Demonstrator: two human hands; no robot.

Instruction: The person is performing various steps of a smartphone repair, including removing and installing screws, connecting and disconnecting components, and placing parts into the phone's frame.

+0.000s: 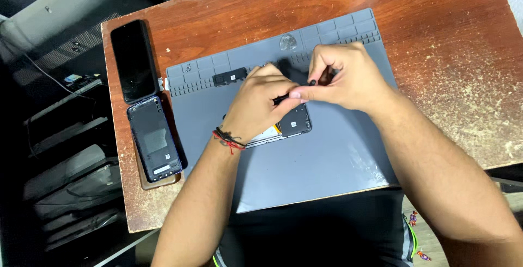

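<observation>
An opened phone (291,125) lies on a grey work mat (305,174), its inner parts and a dark cover plate showing. My left hand (256,103) rests over the phone and hides most of it. My right hand (343,76) pinches a thin black tool (322,77), whose tip points down toward the phone between both hands. A red and black string band sits on my left wrist.
A small black part (229,76) lies in the mat's tray section, and a round clear piece (287,41) sits at the top. A dark phone (133,60) and a phone back cover (155,139) lie left on the wooden table (447,49).
</observation>
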